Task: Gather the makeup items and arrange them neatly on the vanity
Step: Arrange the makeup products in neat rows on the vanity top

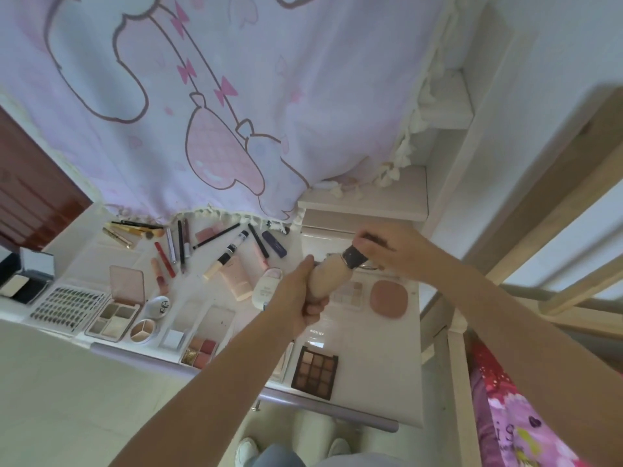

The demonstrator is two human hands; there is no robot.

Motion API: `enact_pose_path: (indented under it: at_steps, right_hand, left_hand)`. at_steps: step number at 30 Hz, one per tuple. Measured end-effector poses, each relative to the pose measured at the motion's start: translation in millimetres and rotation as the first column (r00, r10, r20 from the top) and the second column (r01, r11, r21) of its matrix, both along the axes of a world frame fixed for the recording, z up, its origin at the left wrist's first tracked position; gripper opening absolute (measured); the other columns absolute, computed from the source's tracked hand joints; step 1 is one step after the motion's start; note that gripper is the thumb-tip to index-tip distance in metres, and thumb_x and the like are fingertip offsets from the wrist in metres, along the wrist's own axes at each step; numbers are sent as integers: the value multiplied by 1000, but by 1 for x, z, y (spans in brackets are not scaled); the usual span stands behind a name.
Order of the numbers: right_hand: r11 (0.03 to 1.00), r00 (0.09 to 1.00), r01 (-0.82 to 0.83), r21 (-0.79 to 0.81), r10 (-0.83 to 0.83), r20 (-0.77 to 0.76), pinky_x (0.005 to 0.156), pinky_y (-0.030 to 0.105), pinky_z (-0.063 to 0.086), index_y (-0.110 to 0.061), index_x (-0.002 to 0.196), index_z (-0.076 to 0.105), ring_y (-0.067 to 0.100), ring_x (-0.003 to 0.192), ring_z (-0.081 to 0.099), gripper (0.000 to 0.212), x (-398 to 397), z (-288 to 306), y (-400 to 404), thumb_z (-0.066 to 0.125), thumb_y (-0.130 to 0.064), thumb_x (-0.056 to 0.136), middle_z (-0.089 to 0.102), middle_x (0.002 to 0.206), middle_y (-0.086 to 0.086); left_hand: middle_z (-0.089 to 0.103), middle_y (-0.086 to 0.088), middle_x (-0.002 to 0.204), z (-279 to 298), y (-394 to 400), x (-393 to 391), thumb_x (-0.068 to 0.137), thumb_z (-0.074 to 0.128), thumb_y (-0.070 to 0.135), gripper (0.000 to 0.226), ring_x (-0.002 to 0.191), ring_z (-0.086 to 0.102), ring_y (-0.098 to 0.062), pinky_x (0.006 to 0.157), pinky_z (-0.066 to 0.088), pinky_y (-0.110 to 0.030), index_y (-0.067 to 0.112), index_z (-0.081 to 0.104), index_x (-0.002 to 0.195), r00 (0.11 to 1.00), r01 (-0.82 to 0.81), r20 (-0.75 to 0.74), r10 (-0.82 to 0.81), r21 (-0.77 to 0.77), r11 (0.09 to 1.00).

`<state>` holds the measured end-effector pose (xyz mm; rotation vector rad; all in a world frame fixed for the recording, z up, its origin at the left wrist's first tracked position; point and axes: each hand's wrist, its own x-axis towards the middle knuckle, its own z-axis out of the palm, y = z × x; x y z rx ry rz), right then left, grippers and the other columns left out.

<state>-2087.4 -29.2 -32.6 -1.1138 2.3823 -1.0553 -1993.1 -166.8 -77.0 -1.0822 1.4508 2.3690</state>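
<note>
We grip foundation bottle (328, 276) in left hand (300, 299), right hand (387, 246) pinching its dark cap (354, 257); cap points up-right. Cushion compact (161, 307) reads "blbl".

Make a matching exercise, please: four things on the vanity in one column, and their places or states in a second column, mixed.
1. foundation bottle
2. dark nine-pan palette
3. round pink compact
4. lash tray

a. far left on the vanity
b. lying closed, under the right hand
c. held by both hands; left hand grips its body
d. open at the near edge

Pairs: 1-c, 2-d, 3-b, 4-a
</note>
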Motion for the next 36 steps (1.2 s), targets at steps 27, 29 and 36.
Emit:
enact_pose_path:
  at_steps: [27, 29, 36]
  right_hand:
    - [995, 970, -90, -42, 97, 222, 55, 12, 46, -35, 92, 52, -8, 53, 56, 8, 16, -28, 0, 46, -29, 92, 60, 76, -14]
    - [994, 981, -104, -37, 108, 161, 54, 15, 46, -35, 81, 54, -7, 50, 54, 15, 17, -31, 2, 50, -24, 91, 60, 68, -11]
    - [985, 941, -94, -143, 134, 310, 70, 12, 50, -53, 104, 41, -9, 84, 59, 42, 18, -37, 7, 66, -29, 80, 56, 100, -25]
  left_hand:
    - [45, -3, 40, 3, -13, 32, 98, 28, 37, 39, 29, 28, -9, 33, 20, -12, 3, 42, 86, 998, 54, 55, -36, -379, 924]
    - [45, -3, 42, 0, -12, 32, 97, 29, 39, 41, 33, 29, -11, 34, 22, -12, 4, 43, 81, 996, 63, 76, -36, -398, 915]
    - [45, -5, 50, -12, -12, 32, 97, 30, 40, 42, 27, 32, -7, 32, 25, -13, 9, 47, 74, 997, 43, 74, -14, -403, 914]
